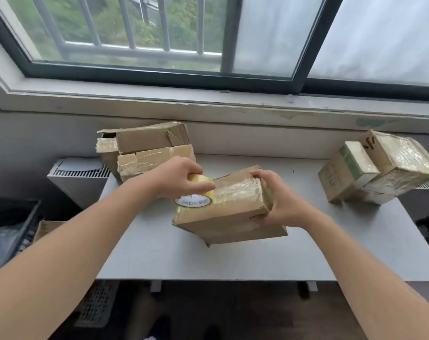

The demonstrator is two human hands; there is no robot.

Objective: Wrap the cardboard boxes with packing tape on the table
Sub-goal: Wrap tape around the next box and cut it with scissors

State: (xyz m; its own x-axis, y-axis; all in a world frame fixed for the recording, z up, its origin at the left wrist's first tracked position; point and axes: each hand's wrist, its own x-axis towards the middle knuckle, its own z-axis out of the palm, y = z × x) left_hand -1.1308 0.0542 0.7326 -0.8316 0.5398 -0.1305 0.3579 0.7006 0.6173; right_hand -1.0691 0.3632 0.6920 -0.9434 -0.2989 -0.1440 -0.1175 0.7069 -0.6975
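A flat cardboard box (228, 217) is tilted up off the grey table (208, 261) at its middle. Shiny clear tape covers part of its top face. My right hand (279, 200) grips the box's right end, fingers curled over the far edge and thumb under the near side. My left hand (181, 177) holds a yellowish roll of packing tape (195, 197) against the box's left end; the roll's white core label faces me.
A torn, partly taped cardboard box (144, 148) stands at the table's back left. Two taped boxes (378, 168) sit together at the back right. A window sill runs behind. A radiator (78, 173) and bins stand left of the table.
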